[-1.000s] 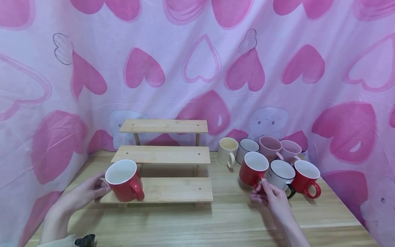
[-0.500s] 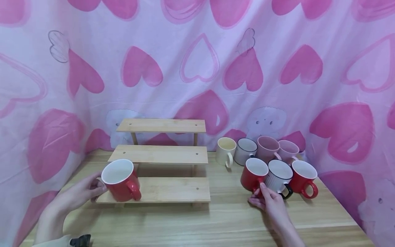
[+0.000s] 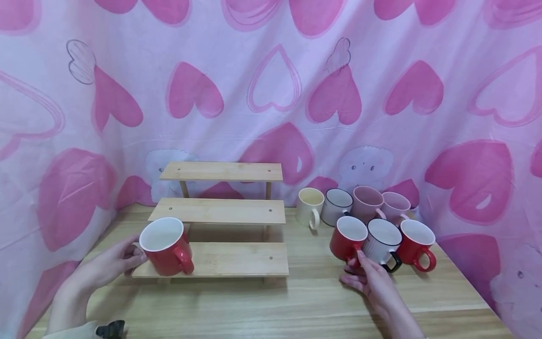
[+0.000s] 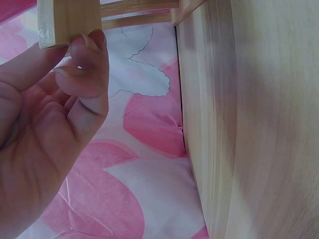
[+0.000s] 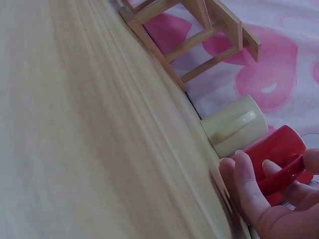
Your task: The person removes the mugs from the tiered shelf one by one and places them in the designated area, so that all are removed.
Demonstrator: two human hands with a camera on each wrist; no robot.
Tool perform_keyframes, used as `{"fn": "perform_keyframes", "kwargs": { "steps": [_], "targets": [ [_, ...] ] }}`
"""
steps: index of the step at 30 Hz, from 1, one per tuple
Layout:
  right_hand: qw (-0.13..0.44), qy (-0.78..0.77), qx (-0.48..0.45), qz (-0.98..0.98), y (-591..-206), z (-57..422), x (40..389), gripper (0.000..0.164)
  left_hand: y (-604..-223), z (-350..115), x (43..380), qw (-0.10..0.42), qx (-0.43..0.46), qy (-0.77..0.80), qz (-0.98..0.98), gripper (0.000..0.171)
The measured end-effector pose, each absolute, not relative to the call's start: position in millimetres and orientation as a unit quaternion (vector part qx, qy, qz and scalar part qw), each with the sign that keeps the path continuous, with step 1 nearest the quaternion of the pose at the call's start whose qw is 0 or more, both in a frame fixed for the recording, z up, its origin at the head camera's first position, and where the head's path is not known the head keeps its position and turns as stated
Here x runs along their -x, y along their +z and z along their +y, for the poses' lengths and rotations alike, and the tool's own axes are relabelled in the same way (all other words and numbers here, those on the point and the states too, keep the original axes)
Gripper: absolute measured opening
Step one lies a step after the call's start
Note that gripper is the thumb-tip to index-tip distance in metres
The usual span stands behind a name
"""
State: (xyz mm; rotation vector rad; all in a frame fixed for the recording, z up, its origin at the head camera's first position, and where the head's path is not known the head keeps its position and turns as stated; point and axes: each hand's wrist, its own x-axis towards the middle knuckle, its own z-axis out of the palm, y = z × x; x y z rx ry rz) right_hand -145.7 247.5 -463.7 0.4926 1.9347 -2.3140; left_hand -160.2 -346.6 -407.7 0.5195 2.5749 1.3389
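Observation:
At the left end of the three-tier wooden shelf (image 3: pixel 237 260), my left hand (image 3: pixel 101 268) pinches the end of the lowest board (image 4: pixel 79 22) between thumb and fingers. A red mug (image 3: pixel 163 261) with a white inside stands on that board beside the hand, its handle facing front right. On the right, my right hand (image 3: pixel 374 285) holds a second red mug (image 3: pixel 340 246) by its handle (image 5: pixel 281 177), with fingers curled round it. This mug is upright, low at the table, at the front left of a group of mugs.
Right of the held mug stand a white mug (image 3: pixel 377 247) with black rim and handle, and another red mug (image 3: pixel 408 254). Behind them are a cream mug (image 3: pixel 306 214), a white one (image 3: pixel 332 214) and two pink ones (image 3: pixel 364 209). A heart-patterned cloth (image 3: pixel 275 70) hangs behind the table.
The right hand has lowered the red mug toward the table beside the white mug; over the last half second it barely moves. The left hand keeps its grip on the shelf.

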Motion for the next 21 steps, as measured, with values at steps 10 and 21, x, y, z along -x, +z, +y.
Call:
{"fn": "perform_keyframes", "kwargs": {
  "steps": [10, 21],
  "targets": [
    [0.056, -0.655, -0.142, 0.740, -454, 243, 137, 0.056, -409, -347, 160, 0.089, -0.178, 0.447, 0.872, 0.028],
    [-0.144, -0.334, -0.062, 0.929, -412, 226, 122, 0.029, -410, -346, 161, 0.087, -0.179, 0.454, 0.868, 0.036]
  ]
}}
